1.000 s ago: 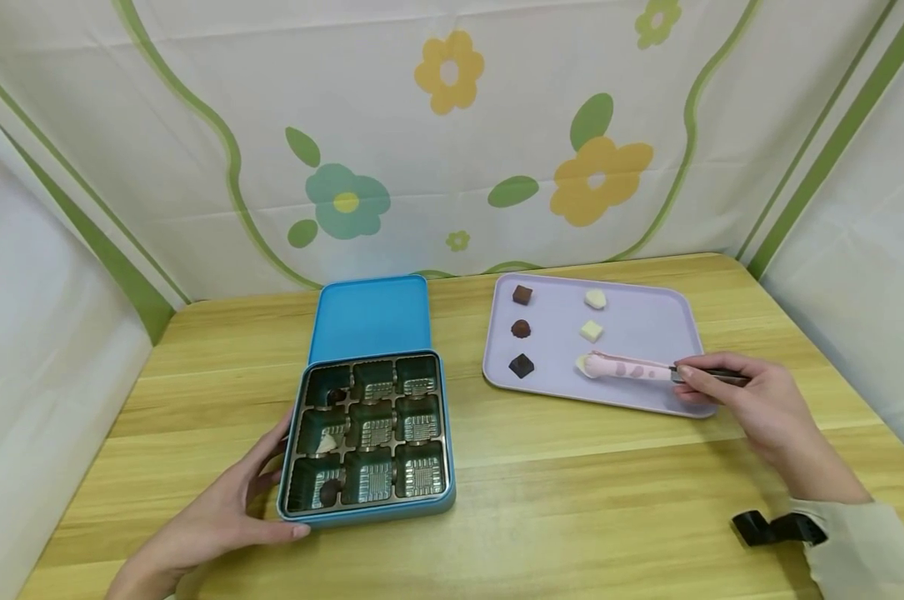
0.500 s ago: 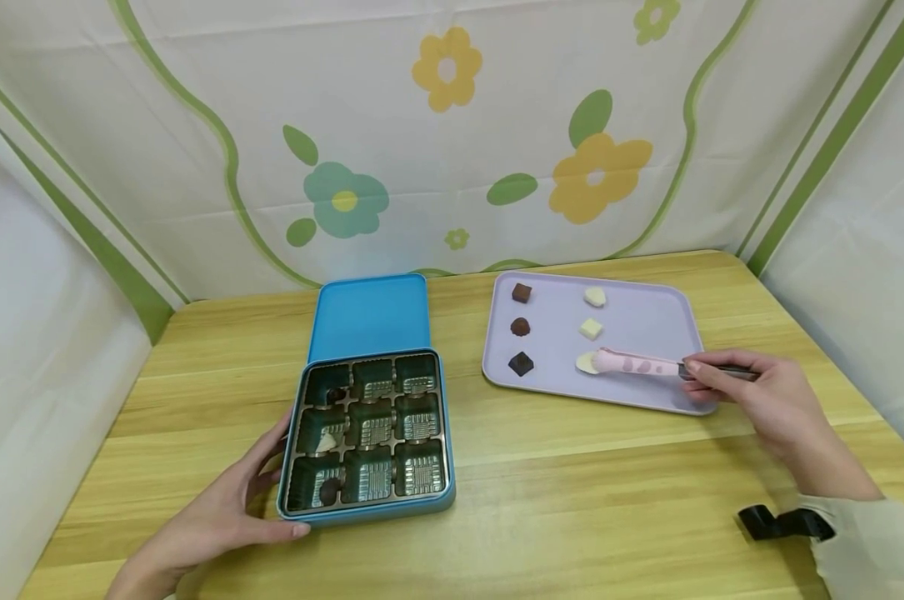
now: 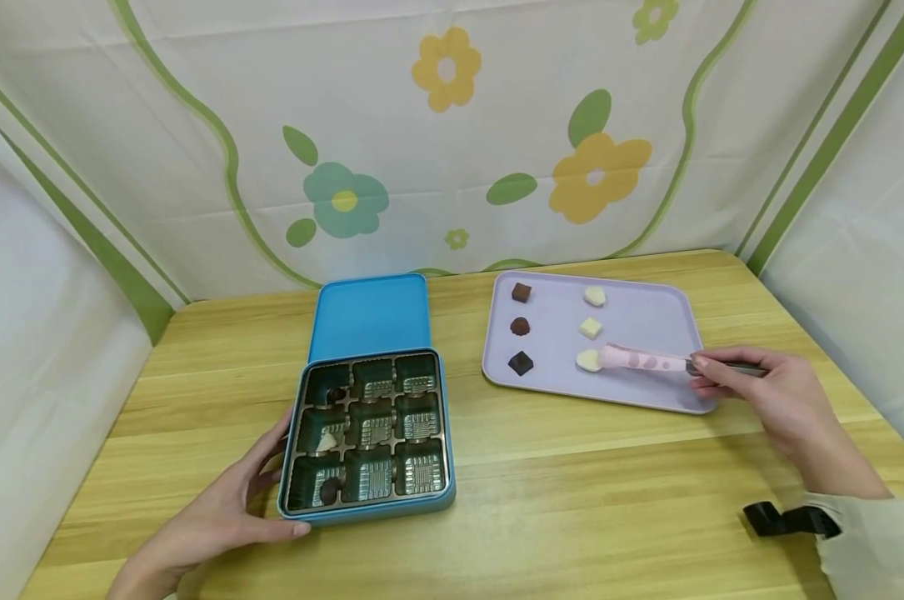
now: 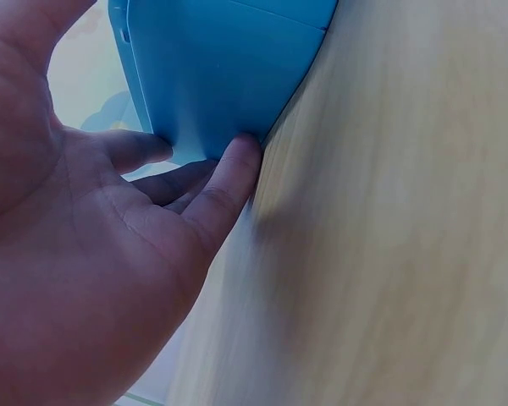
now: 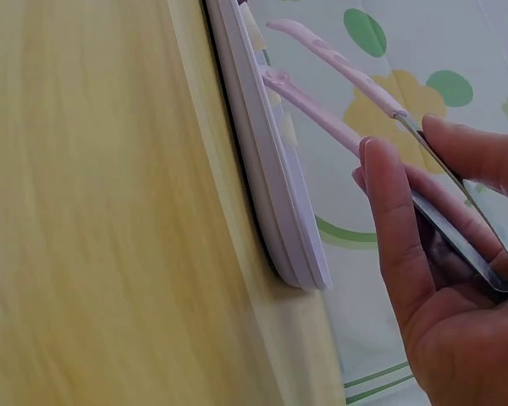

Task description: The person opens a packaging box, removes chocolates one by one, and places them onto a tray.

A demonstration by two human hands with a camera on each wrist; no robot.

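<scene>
My left hand (image 3: 230,500) holds the left side of a blue tin (image 3: 377,510), thumb at its front corner and fingers against its side (image 4: 229,68). A divided tray inside the tin holds dark chocolates (image 3: 330,490) and a white chocolate (image 3: 327,442) in its left column. My right hand (image 3: 785,408) grips a pair of tongs (image 3: 642,359) with pink tips over a lilac tray (image 3: 646,312). In the right wrist view the tongs' arms (image 5: 339,63) stand spread apart. Their tips are right beside the nearest white chocolate (image 3: 590,360), with nothing pinched between them.
On the tray lie a column of brown and dark chocolates (image 3: 521,327) and two more white ones, such as a square piece (image 3: 590,327). The blue lid (image 3: 371,312) lies behind the tin. A flowered cloth (image 3: 452,150) hangs behind the wooden table (image 3: 541,500).
My right hand and the tongs have drawn back to the right, uncovering more of the nearest white chocolate. My left hand and the tin have stayed where they were.
</scene>
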